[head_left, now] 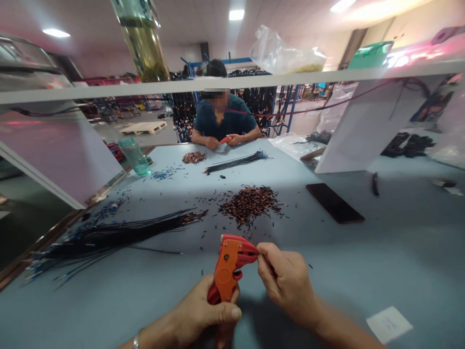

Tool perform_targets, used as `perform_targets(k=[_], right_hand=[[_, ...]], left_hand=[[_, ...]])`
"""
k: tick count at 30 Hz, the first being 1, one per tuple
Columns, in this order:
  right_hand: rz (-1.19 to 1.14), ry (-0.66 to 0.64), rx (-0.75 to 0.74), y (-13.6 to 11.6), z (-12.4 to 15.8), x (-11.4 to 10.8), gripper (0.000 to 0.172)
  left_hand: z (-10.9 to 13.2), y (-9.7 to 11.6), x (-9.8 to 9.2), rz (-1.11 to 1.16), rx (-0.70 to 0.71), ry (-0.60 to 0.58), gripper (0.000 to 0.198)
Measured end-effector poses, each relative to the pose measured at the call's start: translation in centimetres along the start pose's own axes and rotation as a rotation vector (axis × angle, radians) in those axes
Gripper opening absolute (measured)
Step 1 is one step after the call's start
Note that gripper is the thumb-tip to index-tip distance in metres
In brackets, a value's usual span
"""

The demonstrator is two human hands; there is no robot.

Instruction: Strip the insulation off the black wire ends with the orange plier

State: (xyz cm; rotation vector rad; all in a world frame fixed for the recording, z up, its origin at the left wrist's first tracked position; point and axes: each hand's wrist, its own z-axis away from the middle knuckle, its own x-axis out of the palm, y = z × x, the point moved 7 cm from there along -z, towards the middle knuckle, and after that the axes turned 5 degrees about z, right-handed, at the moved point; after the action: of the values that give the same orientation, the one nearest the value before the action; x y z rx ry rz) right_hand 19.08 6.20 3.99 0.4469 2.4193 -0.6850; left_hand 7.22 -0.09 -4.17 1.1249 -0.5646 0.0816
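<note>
An orange and red wire stripper [227, 274] stands upright in my left hand [207, 305], whose fingers wrap round its handles. Its jaws point right. At the jaw tip, my right hand [285, 276] is closed in a pinch; what the fingers hold, if anything, is hidden. Beyond the tool is a heap of short black and copper-coloured wire offcuts [250, 203]. To the left, a bundle of thin black wires [134, 231] lies on the blue-grey table [163, 295], with bare copper-coloured ends toward the heap and blue and silvery ends at the lower left.
A dark phone [334, 202] and a white paper slip [389, 325] lie on the right. Across the table a co-worker [225, 114] holds a red tool [225, 139] near another wire bundle [236, 161]. A white shelf [218, 83] crosses overhead. A greenish bottle [134, 156] stands at the left.
</note>
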Motion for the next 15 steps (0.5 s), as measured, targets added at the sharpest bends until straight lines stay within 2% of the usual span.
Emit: perform_targets(k=[7,11,15], right_hand=[[-0.008,-0.018,0.02,0.3,0.0,0.4,0.018],[-0.008,-0.023,0.036,0.6,-0.1,0.6,0.018],[-0.021,-0.004,0.042,1.0,-0.1,0.5,0.016]], left_hand=[[0.0,-0.1,-0.6,0.086,-0.002,0.089,0.047],[-0.3,0.2,-0.4,0.101,0.038,0.041,0.044],[-0.2,1.0,-0.8,0.142,0.093,0.051,0.036]])
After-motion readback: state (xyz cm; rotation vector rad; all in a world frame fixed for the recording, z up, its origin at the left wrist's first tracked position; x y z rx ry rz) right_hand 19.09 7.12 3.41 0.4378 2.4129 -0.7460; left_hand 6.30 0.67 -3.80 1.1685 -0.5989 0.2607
